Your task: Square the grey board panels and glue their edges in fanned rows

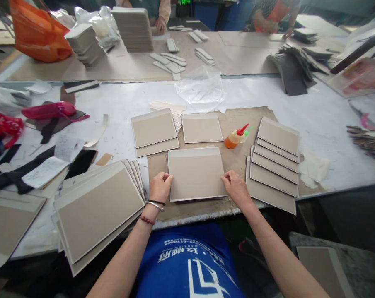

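A beige rectangular board panel (pixel 196 176) with a pale strip along its far edge lies in front of me, on top of at least one more panel. My left hand (pixel 160 186) pinches its left edge between thumb and fingers. At the opposite edge, my right hand (pixel 236 187) is closed in the same sort of pinch. Just beyond are two overlapping panels (pixel 154 128) and a smaller panel (pixel 202 128). A glue bottle (pixel 233 140) with orange contents and a red tip stands to their right.
Fanned panels (pixel 276 165) lie on the right, larger stacked panels (pixel 97 211) on the left. A dark phone (pixel 81 163), notebook (pixel 46 171) and pink pouch (pixel 50 110) clutter the left side. Clear plastic (pixel 201 89) lies ahead. Two people work across the table, near a tall board stack (pixel 133 31).
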The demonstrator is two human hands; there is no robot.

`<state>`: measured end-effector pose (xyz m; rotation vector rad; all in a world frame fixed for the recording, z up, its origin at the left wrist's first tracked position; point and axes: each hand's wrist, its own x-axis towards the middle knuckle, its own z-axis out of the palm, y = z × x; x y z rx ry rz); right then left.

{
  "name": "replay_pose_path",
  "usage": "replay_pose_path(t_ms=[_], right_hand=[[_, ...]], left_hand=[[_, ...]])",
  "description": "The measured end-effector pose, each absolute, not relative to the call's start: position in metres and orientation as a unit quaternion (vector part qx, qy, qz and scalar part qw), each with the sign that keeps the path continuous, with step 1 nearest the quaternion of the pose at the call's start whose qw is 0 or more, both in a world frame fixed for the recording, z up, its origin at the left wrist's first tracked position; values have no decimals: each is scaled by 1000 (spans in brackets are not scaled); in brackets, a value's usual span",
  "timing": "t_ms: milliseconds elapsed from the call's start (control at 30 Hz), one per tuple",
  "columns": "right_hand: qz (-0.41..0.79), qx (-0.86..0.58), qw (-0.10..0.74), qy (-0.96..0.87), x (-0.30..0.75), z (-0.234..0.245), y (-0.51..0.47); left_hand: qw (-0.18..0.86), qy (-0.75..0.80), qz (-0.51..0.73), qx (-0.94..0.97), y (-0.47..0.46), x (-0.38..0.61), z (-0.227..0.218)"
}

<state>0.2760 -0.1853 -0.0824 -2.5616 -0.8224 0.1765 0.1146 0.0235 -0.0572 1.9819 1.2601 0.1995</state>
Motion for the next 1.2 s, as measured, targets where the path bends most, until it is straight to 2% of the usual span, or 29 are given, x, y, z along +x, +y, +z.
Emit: replay_pose_path(t_ms=[233,1200], right_hand=[[55,-932,200,-298,275,-84,-185],[75,-935,210,-277,272,-79,-182]], left_hand=[[377,490,81,782,22,113,-58],[381,488,93,780,19,111,-57]])
